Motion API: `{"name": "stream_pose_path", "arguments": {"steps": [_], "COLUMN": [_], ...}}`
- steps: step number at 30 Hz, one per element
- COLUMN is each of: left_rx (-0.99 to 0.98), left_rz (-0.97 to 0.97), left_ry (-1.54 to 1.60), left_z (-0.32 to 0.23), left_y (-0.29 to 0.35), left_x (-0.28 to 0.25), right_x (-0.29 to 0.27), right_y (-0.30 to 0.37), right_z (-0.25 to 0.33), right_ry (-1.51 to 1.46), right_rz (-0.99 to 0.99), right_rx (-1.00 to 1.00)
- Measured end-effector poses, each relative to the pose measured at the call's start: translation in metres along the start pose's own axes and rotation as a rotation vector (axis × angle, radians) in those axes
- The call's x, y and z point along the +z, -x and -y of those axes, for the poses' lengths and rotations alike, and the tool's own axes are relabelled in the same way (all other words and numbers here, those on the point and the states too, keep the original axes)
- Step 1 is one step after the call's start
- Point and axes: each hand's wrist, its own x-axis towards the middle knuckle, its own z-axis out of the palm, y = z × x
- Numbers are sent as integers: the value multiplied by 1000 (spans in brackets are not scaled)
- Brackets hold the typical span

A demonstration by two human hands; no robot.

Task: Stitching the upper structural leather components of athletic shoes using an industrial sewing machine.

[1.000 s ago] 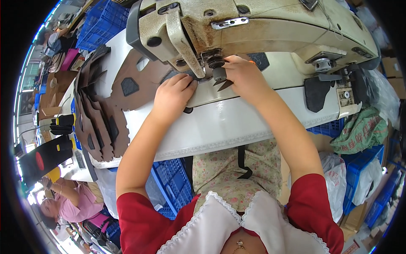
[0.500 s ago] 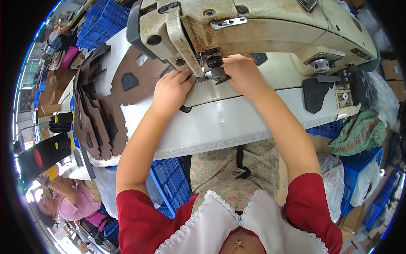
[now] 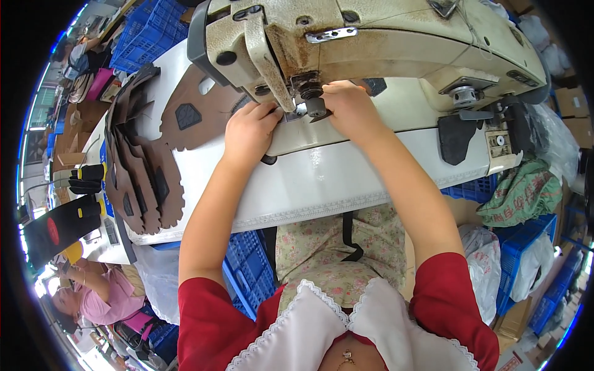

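Observation:
Both hands work close to the needle area of a cream, stained sewing machine (image 3: 396,59). To the left of the presser foot, my left hand (image 3: 249,131) has its fingers bent and pressed together at the edge of a brown leather-like piece (image 3: 207,120) with black patches on it. Right of the foot, the fingers of my right hand (image 3: 348,110) curl around a dark edge of what looks like the same piece. The machine head partly hides those fingertips and the middle of the piece.
Layered brown pieces (image 3: 145,191) with black patches lie at the table's left end. A loose black patch (image 3: 456,139) rests at the right. Blue crates (image 3: 247,269) stand below the table, and a green sack (image 3: 523,195) sits at the right. Another person (image 3: 108,294) is at the far left.
Beside my right hand, the visible dark edge of the piece has become narrower. My left forearm has shifted slightly right; both hands stay close to the presser foot.

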Motion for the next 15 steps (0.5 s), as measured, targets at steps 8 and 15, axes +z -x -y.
{"name": "stream_pose_path", "arguments": {"steps": [8, 15], "left_rx": [-62, -89], "left_rz": [-23, -9], "left_ry": [50, 59], "left_z": [0, -1], "left_y": [1, 1], "left_x": [2, 0], "right_x": [1, 5], "right_y": [-3, 0], "right_z": [-2, -5], "right_ry": [-51, -48], "right_rz": [34, 11], "right_rx": [19, 1]}}
